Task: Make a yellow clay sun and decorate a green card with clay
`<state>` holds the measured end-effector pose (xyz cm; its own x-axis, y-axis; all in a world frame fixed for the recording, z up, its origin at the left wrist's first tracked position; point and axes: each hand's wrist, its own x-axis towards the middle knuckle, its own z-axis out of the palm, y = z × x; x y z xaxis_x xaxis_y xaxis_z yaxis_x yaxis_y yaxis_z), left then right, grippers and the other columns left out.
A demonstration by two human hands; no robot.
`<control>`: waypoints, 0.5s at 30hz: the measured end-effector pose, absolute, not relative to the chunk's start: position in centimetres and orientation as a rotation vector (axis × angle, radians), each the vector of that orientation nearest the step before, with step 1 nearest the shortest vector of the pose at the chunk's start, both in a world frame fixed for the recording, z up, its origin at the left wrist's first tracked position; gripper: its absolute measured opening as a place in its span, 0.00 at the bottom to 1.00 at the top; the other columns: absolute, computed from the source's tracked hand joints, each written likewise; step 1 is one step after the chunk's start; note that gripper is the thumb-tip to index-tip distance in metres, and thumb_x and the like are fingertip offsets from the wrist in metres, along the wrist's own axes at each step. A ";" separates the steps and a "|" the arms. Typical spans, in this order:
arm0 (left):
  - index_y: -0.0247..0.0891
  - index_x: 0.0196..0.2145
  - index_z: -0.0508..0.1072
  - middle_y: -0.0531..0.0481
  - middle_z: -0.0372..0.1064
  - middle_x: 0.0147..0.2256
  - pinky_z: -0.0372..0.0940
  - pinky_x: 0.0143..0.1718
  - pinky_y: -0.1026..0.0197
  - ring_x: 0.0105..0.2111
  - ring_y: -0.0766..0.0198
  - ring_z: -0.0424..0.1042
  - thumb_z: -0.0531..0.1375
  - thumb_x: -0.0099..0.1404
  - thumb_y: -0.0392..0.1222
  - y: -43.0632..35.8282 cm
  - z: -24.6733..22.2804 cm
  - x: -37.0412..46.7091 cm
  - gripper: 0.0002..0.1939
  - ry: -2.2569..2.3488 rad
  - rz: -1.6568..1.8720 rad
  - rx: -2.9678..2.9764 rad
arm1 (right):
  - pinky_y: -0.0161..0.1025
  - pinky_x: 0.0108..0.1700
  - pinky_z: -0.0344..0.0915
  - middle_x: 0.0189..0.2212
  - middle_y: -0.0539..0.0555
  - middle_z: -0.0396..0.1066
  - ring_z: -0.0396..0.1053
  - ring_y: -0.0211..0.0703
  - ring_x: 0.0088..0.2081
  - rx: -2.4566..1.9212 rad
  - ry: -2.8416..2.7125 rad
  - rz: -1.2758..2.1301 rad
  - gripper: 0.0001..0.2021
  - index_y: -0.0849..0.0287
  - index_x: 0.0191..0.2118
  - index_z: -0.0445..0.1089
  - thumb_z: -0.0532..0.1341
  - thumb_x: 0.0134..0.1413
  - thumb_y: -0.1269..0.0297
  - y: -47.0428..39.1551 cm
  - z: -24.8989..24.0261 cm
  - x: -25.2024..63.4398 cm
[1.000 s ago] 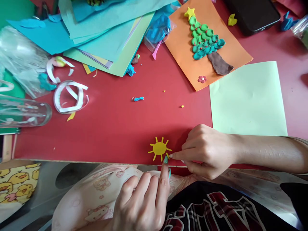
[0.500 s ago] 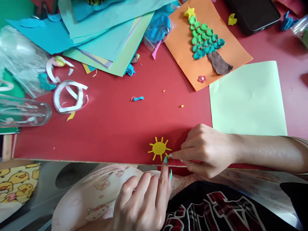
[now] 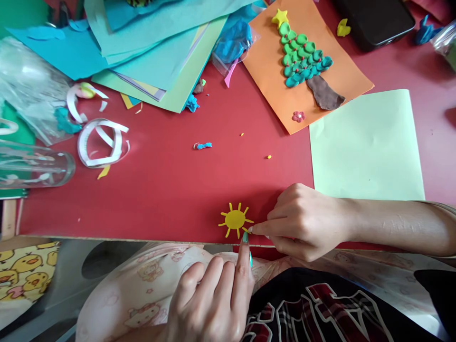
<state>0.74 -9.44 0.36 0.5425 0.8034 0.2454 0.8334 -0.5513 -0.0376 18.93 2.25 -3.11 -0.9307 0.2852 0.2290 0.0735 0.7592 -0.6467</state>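
A yellow clay sun [image 3: 235,219] lies flat on the red tabletop close to its front edge, a round disc with thin rays around it. My left hand [image 3: 217,294] comes up from below, its index finger stretched out and its green-nailed tip touching the lower right ray. The other fingers are folded. From the right, my right hand [image 3: 301,223] reaches in with its index fingertip at the outer end of that same ray. Its remaining fingers curl under, and what lies beneath them is hidden. Neither hand grips anything I can see.
A pale green sheet [image 3: 368,147] lies beyond my right forearm. An orange card [image 3: 270,71] bears a clay tree. Coloured papers [image 3: 149,52] are stacked at the back left, near white paper strips [image 3: 83,142] and a glass [image 3: 53,166]. A phone [image 3: 377,21] rests at the back right.
The thumb of my left hand has drawn in slightly beside its index finger. Both index fingertips stay at the sun's lower right ray, and the view has shifted very slightly.
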 end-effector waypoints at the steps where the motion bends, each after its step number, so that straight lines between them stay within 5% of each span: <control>1: 0.27 0.38 0.74 0.57 0.62 0.16 0.48 0.26 0.60 0.19 0.70 0.62 0.60 0.58 0.36 -9.4 0.4 0.7 0.11 -1.402 -0.286 -2.620 | 0.36 0.21 0.44 0.18 0.49 0.67 0.58 0.33 0.18 -0.276 -2.644 0.950 0.10 0.61 0.29 0.69 0.51 0.51 0.72 2.2 -3.1 18.9; 15: 0.26 0.38 0.74 0.57 0.61 0.16 0.48 0.25 0.60 0.18 0.70 0.61 0.61 0.58 0.35 -9.5 0.4 0.6 0.11 -1.389 -0.290 -2.642 | 0.37 0.21 0.44 0.18 0.48 0.66 0.58 0.33 0.18 -0.273 -2.670 0.930 0.10 0.61 0.33 0.69 0.50 0.52 0.72 2.2 -3.1 18.9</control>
<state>0.61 -9.52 0.43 0.5545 0.7982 0.2353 0.8257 -0.5629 -0.0360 18.86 2.22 -3.11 -0.9369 0.2737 0.2176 0.0793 0.7725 -0.6301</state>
